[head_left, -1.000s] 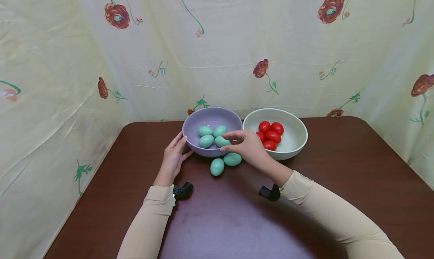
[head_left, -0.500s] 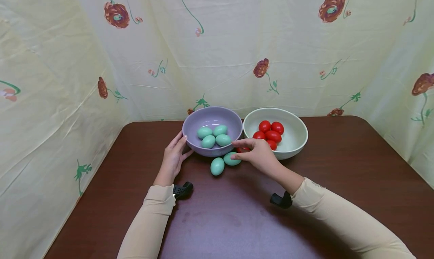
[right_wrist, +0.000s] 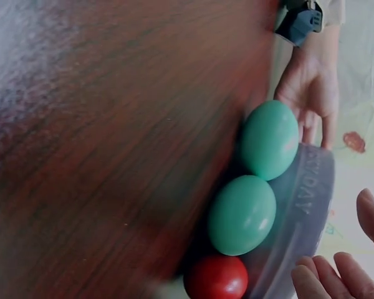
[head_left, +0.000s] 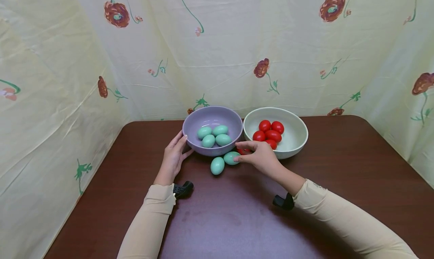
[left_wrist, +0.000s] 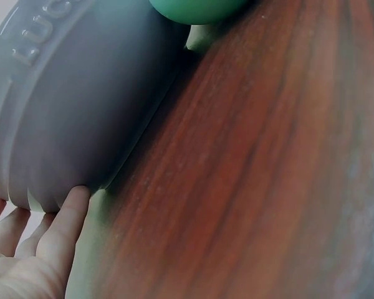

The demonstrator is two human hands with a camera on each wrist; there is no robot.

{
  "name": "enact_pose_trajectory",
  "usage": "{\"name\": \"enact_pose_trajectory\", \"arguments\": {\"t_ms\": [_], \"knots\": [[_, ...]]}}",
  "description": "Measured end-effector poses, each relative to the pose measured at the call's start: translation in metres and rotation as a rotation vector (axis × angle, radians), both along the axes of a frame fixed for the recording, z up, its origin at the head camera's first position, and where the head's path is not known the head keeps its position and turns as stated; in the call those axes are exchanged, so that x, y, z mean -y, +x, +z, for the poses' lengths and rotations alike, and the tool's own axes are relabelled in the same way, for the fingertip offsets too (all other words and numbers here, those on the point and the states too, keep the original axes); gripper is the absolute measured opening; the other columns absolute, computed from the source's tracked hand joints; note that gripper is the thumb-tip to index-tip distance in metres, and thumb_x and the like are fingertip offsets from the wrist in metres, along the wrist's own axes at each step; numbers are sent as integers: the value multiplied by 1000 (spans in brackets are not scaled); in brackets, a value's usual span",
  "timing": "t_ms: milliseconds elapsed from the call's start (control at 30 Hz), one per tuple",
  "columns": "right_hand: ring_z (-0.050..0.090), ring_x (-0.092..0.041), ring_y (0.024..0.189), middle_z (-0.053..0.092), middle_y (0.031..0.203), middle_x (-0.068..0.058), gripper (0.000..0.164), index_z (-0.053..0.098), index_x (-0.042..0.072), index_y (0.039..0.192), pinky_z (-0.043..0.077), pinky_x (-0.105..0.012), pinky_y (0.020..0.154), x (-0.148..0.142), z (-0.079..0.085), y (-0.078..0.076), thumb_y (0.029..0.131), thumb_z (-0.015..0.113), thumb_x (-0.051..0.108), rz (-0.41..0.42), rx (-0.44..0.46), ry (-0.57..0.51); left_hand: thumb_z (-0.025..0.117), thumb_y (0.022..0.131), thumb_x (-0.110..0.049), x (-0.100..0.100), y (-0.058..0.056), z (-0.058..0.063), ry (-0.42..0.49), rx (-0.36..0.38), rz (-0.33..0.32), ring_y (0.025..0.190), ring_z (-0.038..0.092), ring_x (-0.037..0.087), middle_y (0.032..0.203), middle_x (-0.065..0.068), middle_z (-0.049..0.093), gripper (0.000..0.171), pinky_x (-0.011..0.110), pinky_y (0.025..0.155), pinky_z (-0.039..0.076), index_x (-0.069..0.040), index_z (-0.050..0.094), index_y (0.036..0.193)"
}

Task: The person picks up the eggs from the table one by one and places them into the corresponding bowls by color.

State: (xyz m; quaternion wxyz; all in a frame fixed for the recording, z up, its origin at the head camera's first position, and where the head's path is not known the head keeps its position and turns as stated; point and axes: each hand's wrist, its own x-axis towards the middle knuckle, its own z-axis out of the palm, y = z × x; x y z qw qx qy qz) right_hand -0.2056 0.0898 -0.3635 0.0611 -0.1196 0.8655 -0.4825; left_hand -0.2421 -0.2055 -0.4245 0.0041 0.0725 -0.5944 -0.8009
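My left hand (head_left: 173, 159) rests against the left side of the purple bowl (head_left: 191, 119), fingers extended; in the left wrist view its fingertips touch the outer wall. Inside the bowl lie several mint-green eggs (head_left: 220, 129). In front of it, two more sit on the table: a green egg (head_left: 217, 165) and, touching it, another green egg (right_wrist: 242, 215). My right hand (head_left: 262, 157) hovers near the second one, thumb and fingers apart with nothing between them. A red egg (right_wrist: 216, 278), partly hidden behind this hand in the head view, lies beside that green egg.
A pale green-white bowl (head_left: 293, 134) holding several red eggs (head_left: 273, 136) stands to the right of the purple one. The dark wooden table (head_left: 332, 153) meets a flowered curtain (head_left: 217, 74) behind the bowls. Each wrist carries a black camera mount (head_left: 183, 190).
My right hand has moved from over the purple bowl rightward and nearer me, over the table eggs. One green egg in the bowl has shifted slightly. The left hand stays put.
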Motion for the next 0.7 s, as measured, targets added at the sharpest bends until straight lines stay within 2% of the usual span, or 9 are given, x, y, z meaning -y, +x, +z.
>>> {"name": "enact_pose_trajectory", "arguments": {"t_ms": [267, 467, 700], "knots": [[59, -27, 121, 70, 125, -9, 51, 70, 11, 126, 51, -29, 89, 1, -10, -4, 79, 84, 22, 4, -12, 24, 58, 101, -31, 0, 1, 0, -5, 2, -5, 146, 38, 14, 160, -2, 38, 57, 49, 110, 44, -22, 39, 154], [63, -28, 119, 70, 126, -12, 52, 68, 8, 128, 55, -37, 95, 4, -14, -6, 81, 83, 20, 25, 13, 16, 58, 101, -31, 0, 1, 0, 10, 5, 1, 146, 40, 13, 159, -2, 40, 56, 49, 110, 44, -21, 39, 154], [66, -30, 119, 68, 128, -16, 55, 65, 2, 130, 52, -41, 102, 8, -18, -8, 81, 83, 17, 48, 16, 2, 58, 101, -31, -1, 1, 1, 4, 2, -5, 146, 39, 14, 159, -2, 39, 57, 50, 111, 43, -22, 39, 154]]}}
